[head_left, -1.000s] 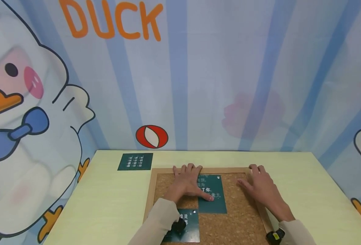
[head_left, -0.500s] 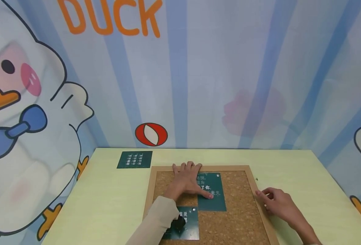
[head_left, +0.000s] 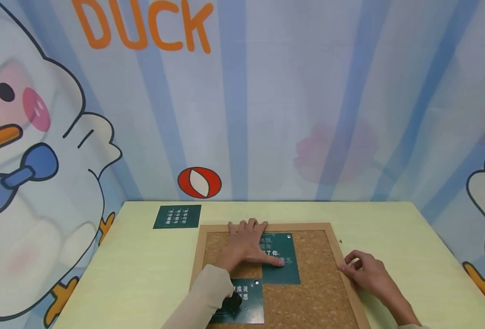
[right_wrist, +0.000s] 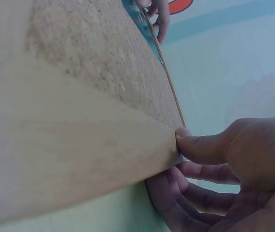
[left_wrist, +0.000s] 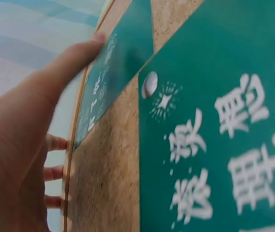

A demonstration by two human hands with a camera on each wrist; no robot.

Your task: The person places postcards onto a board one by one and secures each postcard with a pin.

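A wood-framed corkboard point(head_left: 308, 301) lies on the table, with two dark green cards with white writing on it. The upper card point(head_left: 283, 274) and the lower card point(head_left: 250, 310) each carry a silver dot near a top corner. My left hand point(head_left: 244, 244) is spread over the board's upper left, fingers at the top frame bar, thumb on the upper card. At the right frame bar, my right hand point(head_left: 367, 274) pinches the frame edge between thumb and curled fingers, as the right wrist view shows. A small bluish sliver shows by those fingertips; what it is I cannot tell.
Another green card point(head_left: 177, 216) lies on the table point(head_left: 156, 269), left of the board's top corner. A tiny dark speck point(head_left: 340, 241) lies just right of the frame. Behind stands a blue striped duck-print backdrop point(head_left: 267, 114).
My right hand has moved from the board's top right corner down along the right side and now grips the edge there, uncovering the dark speck. The left hand stays in place.
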